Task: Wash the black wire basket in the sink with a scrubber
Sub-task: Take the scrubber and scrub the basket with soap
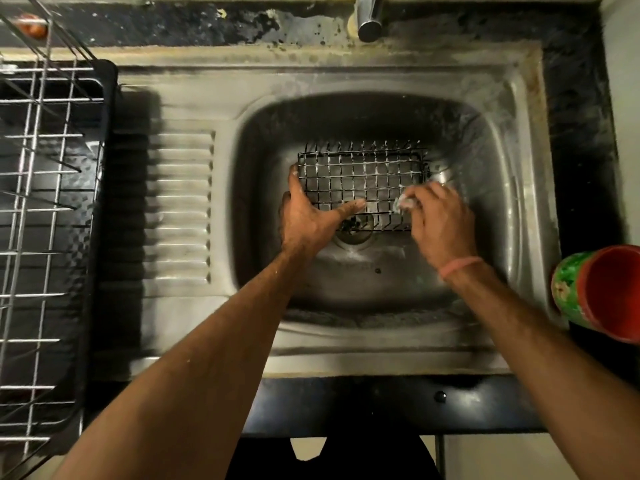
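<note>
— Any legible text, labels or numbers?
— None. The green can [568,289] at the right carries a printed pattern, too blurred to read. Nothing else bears markings.

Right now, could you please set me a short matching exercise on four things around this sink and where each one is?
Things:
1. wire basket
2. scrubber
3. dish rack
4. tap

Places:
A. above the far rim of the sink
B. on the counter, left of the sink
C. in the right hand
D. in the sink bowl

Pairs: 1-D, 2-C, 3-B, 4-A
</note>
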`<action>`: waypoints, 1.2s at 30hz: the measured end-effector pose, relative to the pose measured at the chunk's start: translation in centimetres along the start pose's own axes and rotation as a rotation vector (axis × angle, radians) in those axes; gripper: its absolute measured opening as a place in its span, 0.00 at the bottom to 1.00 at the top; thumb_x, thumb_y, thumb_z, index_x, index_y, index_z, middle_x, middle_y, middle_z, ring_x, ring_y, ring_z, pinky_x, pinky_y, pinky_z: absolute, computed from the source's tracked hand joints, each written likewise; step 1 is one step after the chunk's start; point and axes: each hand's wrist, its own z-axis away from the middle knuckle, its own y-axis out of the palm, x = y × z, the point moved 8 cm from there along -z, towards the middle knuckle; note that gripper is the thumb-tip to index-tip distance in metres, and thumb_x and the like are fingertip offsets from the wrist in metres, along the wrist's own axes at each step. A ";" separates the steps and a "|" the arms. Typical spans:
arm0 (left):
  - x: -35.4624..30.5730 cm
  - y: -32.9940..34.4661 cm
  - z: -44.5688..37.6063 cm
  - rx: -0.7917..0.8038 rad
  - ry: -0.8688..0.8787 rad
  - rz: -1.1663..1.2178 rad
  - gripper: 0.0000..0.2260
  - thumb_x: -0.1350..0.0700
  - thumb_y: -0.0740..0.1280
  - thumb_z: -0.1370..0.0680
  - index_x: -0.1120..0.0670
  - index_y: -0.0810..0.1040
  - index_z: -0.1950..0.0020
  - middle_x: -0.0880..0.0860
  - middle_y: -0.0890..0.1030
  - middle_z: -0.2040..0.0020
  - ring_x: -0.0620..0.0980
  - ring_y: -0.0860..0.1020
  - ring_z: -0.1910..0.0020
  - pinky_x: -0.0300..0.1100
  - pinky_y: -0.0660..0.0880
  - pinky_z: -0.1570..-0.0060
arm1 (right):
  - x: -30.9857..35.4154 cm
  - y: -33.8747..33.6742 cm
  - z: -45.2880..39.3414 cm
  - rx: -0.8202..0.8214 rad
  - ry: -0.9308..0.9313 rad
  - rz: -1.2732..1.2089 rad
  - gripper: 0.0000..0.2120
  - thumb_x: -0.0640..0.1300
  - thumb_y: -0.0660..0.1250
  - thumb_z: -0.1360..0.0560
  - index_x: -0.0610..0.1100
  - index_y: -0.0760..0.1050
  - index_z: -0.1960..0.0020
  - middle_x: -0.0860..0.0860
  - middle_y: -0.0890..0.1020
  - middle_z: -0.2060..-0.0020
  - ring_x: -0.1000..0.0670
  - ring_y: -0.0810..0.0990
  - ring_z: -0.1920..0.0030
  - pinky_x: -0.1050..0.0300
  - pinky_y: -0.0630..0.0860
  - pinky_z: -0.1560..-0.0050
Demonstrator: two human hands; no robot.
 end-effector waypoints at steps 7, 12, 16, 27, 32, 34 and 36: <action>0.3 0.2 -0.2 0.019 0.000 -0.029 0.69 0.23 0.82 0.47 0.41 0.51 0.14 0.52 0.69 0.19 0.54 0.69 0.21 0.60 0.71 0.24 | 0.0 -0.2 -1.5 -0.035 0.095 -0.009 0.07 0.39 0.70 0.20 0.46 0.83 0.44 0.45 0.84 0.47 0.42 0.79 0.44 0.50 0.74 0.47; 0.7 0.0 -0.5 0.044 0.021 -0.065 0.66 0.23 0.81 0.43 0.42 0.51 0.14 0.52 0.70 0.20 0.53 0.70 0.22 0.55 0.70 0.23 | 4.8 2.0 1.5 -0.017 0.040 -0.091 0.09 0.41 0.70 0.20 0.47 0.82 0.40 0.49 0.83 0.46 0.47 0.78 0.43 0.55 0.75 0.48; -0.1 -0.6 -0.2 0.109 0.095 -0.033 0.52 0.30 0.76 0.26 0.47 0.52 0.13 0.46 0.68 0.19 0.44 0.67 0.22 0.44 0.65 0.21 | 6.4 2.2 0.3 -0.017 -0.024 -0.079 0.11 0.42 0.71 0.20 0.48 0.80 0.38 0.51 0.82 0.44 0.48 0.76 0.42 0.54 0.78 0.45; 0.9 -0.7 -2.1 0.169 0.033 -0.041 0.29 0.46 0.52 0.09 0.54 0.47 0.12 0.52 0.52 0.12 0.46 0.52 0.15 0.22 0.47 0.34 | 2.3 0.8 -0.8 -0.091 0.335 -0.071 0.13 0.40 0.73 0.22 0.47 0.81 0.39 0.46 0.82 0.42 0.44 0.79 0.41 0.49 0.79 0.44; 1.3 -1.1 -2.9 0.133 -0.126 0.142 0.28 0.48 0.62 0.11 0.48 0.57 0.12 0.57 0.81 0.34 0.54 0.81 0.36 0.39 0.80 0.43 | 13.4 4.1 -0.1 0.043 0.016 -0.150 0.20 0.40 0.75 0.25 0.46 0.78 0.34 0.48 0.80 0.40 0.45 0.76 0.37 0.51 0.79 0.42; 1.1 -1.6 -2.7 0.140 -0.171 0.172 0.27 0.49 0.64 0.12 0.47 0.61 0.14 0.55 0.81 0.44 0.49 0.83 0.54 0.38 0.81 0.61 | 13.7 4.2 0.7 0.089 -0.075 -0.109 0.22 0.38 0.76 0.27 0.45 0.78 0.34 0.48 0.80 0.41 0.45 0.75 0.37 0.50 0.78 0.42; 1.0 -1.9 -2.8 0.155 -0.172 0.171 0.28 0.45 0.66 0.13 0.43 0.63 0.14 0.52 0.82 0.38 0.50 0.85 0.48 0.46 0.84 0.51 | 10.1 3.2 1.1 0.052 -0.005 -0.070 0.19 0.37 0.74 0.25 0.47 0.78 0.35 0.49 0.80 0.40 0.46 0.76 0.38 0.52 0.78 0.42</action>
